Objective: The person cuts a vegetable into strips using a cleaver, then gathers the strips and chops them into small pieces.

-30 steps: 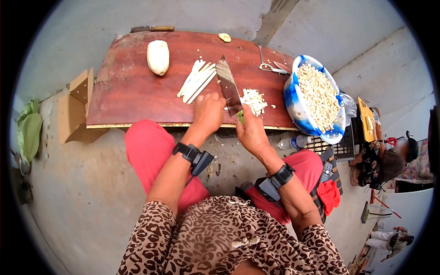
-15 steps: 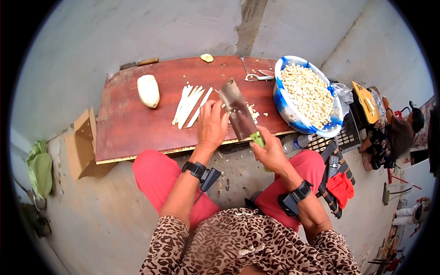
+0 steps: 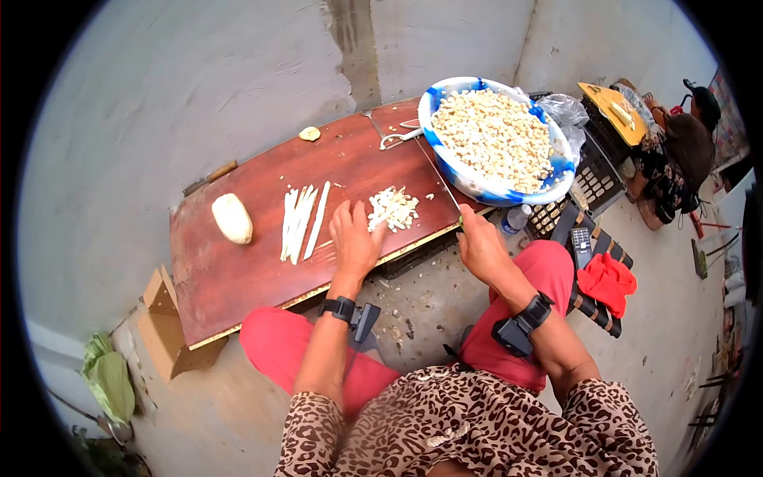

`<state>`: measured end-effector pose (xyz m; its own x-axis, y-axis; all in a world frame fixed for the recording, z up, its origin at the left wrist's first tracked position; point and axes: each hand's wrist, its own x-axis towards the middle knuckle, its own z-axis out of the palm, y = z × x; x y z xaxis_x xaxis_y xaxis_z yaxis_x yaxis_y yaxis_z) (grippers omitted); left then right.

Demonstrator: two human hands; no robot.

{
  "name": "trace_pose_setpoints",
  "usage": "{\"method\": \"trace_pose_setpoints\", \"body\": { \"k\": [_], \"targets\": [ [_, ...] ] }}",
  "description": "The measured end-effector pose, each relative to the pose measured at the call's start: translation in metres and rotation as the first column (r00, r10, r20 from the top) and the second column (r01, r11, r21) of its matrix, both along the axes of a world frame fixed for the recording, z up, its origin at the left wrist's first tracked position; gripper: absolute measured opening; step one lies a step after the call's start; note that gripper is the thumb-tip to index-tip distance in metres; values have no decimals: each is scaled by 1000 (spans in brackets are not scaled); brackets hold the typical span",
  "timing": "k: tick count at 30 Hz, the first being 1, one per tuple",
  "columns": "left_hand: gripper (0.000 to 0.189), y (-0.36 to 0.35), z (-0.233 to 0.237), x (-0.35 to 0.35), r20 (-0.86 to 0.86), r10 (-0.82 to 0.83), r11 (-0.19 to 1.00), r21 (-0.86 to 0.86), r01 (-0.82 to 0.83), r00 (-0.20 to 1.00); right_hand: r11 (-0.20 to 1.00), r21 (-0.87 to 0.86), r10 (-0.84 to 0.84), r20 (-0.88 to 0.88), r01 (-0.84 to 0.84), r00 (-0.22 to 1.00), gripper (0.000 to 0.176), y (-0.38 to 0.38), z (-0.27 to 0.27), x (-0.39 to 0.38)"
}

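My left hand (image 3: 355, 242) rests on the red-brown board (image 3: 262, 278), thumb and fingers apart, right beside a pile of diced white vegetable (image 3: 393, 209). The fingers of my right hand (image 3: 485, 250) wrap round the green handle of a cleaver (image 3: 447, 189). Its blade is turned nearly edge-on, showing as a thin line between the pile and the basin. Several long white vegetable strips (image 3: 296, 222) lie left of my left hand. Farther left is a peeled, whole white vegetable (image 3: 232, 219), perhaps a radish.
A blue-and-white basin (image 3: 431, 143) full of diced pieces stands at the board's right end, beside a peeler (image 3: 397, 139). A knife (image 3: 211, 176) and an offcut (image 3: 310, 133) lie along the back edge. Another person (image 3: 687, 151) sits at far right by a yellow board (image 3: 608, 107).
The view has turned right. My right hand has swung the cleaver away to the right, turning its blade edge-on. The diced pile, formerly behind the blade, now shows beside my left hand.
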<state>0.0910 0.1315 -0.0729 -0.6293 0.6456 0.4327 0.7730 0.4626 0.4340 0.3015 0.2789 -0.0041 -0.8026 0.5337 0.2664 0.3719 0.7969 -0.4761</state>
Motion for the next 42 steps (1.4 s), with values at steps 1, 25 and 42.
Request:
{"method": "trace_pose_setpoints", "body": {
  "k": [1, 25, 42],
  "targets": [
    [75, 2, 2, 5, -25, -2, 998, -63, 1, 1000, 1000, -1, -19, 36, 19, 999, 31, 1, -1, 0],
    [73, 66, 1, -13, 20, -203, 972, -120, 204, 979, 449, -890, -255, -218, -85, 942, 40, -65, -53, -21],
    [33, 83, 67, -19, 203, -202, 903, 417, 102, 958, 447, -825, -183, -463, -346, 867, 44, -69, 2, -48]
  ]
}}
